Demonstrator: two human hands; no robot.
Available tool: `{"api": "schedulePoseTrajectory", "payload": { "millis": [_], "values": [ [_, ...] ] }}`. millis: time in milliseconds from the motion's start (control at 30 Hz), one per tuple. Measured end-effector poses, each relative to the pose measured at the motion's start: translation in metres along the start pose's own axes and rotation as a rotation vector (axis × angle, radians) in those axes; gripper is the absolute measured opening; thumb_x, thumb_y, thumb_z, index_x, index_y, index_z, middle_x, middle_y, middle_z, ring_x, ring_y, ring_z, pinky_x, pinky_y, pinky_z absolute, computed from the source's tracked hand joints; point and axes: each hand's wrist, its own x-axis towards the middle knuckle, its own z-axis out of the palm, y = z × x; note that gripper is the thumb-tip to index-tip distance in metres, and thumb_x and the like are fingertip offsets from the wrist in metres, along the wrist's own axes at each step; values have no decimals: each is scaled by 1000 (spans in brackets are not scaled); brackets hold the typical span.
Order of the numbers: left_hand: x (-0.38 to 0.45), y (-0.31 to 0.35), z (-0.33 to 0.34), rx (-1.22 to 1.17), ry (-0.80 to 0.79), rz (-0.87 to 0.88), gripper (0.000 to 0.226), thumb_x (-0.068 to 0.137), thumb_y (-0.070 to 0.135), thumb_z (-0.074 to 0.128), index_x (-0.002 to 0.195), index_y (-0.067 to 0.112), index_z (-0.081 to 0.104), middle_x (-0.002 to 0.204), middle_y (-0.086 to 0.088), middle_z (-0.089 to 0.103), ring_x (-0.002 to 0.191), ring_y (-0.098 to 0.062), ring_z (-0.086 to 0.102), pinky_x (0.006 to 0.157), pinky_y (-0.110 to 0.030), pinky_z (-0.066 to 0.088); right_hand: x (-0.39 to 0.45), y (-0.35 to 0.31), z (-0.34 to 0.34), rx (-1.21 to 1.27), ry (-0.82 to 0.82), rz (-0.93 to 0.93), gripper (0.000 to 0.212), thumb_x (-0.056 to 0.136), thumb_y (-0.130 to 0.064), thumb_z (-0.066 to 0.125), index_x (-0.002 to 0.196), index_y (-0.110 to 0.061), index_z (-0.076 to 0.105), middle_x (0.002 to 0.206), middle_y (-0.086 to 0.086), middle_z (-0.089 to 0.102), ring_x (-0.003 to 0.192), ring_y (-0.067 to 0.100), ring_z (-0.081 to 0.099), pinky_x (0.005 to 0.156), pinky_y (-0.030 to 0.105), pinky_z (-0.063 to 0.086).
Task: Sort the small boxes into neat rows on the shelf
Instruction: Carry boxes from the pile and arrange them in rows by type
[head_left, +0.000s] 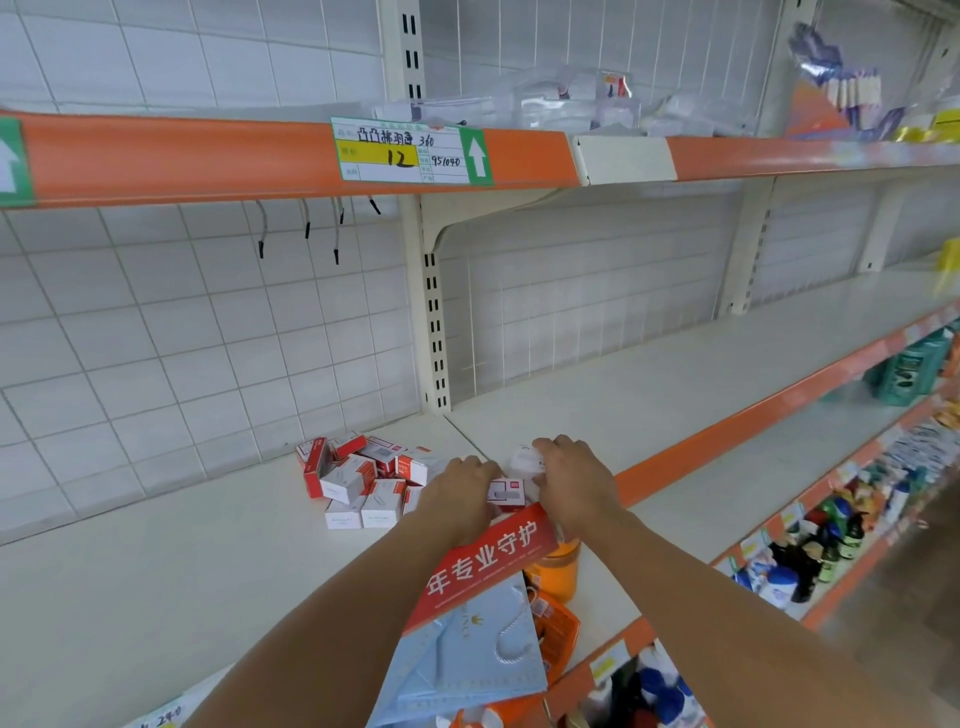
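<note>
- Nearest you, a pale blue paper gift bag with a red banner of white characters (478, 613) lies on the cream metal shelf (156, 597), over some orange packets (558, 618) at its front edge; none of this belongs to the sorting
- Just past the bag your two hands meet over one small red-and-white cardboard box (506, 491) lying flat on the shelf
- Your left hand (462, 486) is curled at the left side of that box; it seems to be gripping it, though the fingertips are hidden
- Your right hand (571, 475) curls over a small white object (524, 460) just behind the box; what it is I cannot tell
- Beyond and left, the heap of small red-and-white boxes (358, 475) sits jumbled near the white tiled back wall (156, 338), some upright, some tipped, some stacked askew
- My judgement: you are barely started, as no straight row shows anywhere and nearly the whole heap is left to line up
- Farthest off, the long stretch of shelf to the right gives room for rows
</note>
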Motion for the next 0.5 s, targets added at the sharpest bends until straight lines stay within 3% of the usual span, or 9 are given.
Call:
{"api": "schedulePoseTrajectory", "payload": {
  "millis": [200, 500],
  "values": [
    [-25, 3, -11, 17, 117, -119, 45, 95, 33, 52, 138, 23, 40, 128, -6, 50, 119, -22, 44, 93, -40, 43, -8, -19, -4, 97, 52, -47, 35, 94, -27, 52, 126, -15, 47, 118, 4, 55, 108, 19, 49, 84, 30, 44],
    [-106, -39, -26, 96, 199, -383, 50, 95, 27, 52, 142, 28, 36, 143, -1, 41, 129, -22, 37, 94, -37, 45, -32, -80, -1, 159, -34, -218, 40, 94, -18, 51, 133, -14, 43, 121, 7, 56, 110, 23, 52, 81, 32, 45]
  ]
}}
